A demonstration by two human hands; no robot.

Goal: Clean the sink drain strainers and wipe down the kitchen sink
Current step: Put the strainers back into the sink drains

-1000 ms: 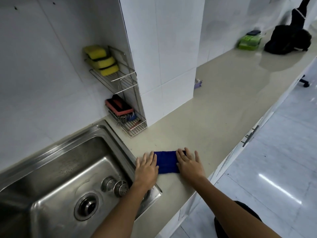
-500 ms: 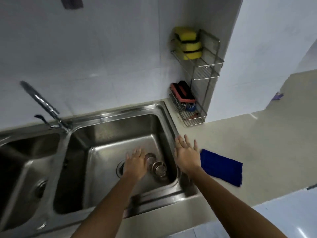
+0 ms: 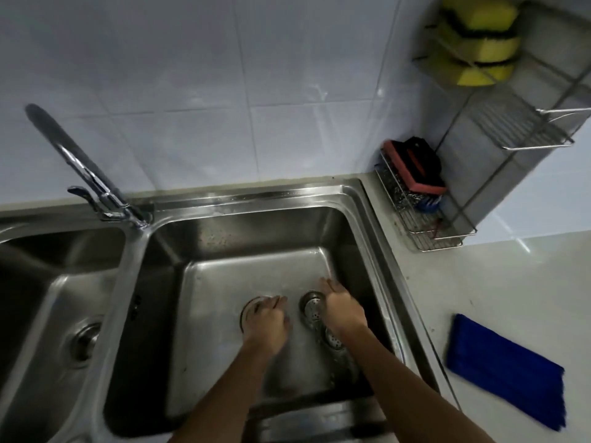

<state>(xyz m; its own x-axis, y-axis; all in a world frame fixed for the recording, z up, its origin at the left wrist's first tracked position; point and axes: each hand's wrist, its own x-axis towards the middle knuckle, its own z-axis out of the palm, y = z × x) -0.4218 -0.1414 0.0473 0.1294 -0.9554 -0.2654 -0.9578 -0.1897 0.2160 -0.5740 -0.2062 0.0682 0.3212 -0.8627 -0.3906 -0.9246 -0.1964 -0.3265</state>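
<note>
Both forearms enter from 6 o'clock, reaching down into right basin of sink point(image 3: 256, 197). Left hand point(image 3: 265, 327) knuckles-up over drain opening point(image 3: 248, 311), fingers curled; grip unclear in blur. Right hand point(image 3: 342, 308) has fingers bent down, strainer point(image 3: 311, 310) at its 9 o'clock; contact unclear. Second strainer point(image 3: 334, 339) half hidden under right wrist. Blue cloth point(image 3: 502, 375) on table point(image 3: 511, 282), 3 o'clock of basin.

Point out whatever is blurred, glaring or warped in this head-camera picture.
Head view: dim overall; motion blur smears the left hand, the right hand and the blue cloth; soft glare streaks the wall tiles and the faucet; wide-angle distortion bows the sink rim and tilts the wire rack.
</note>
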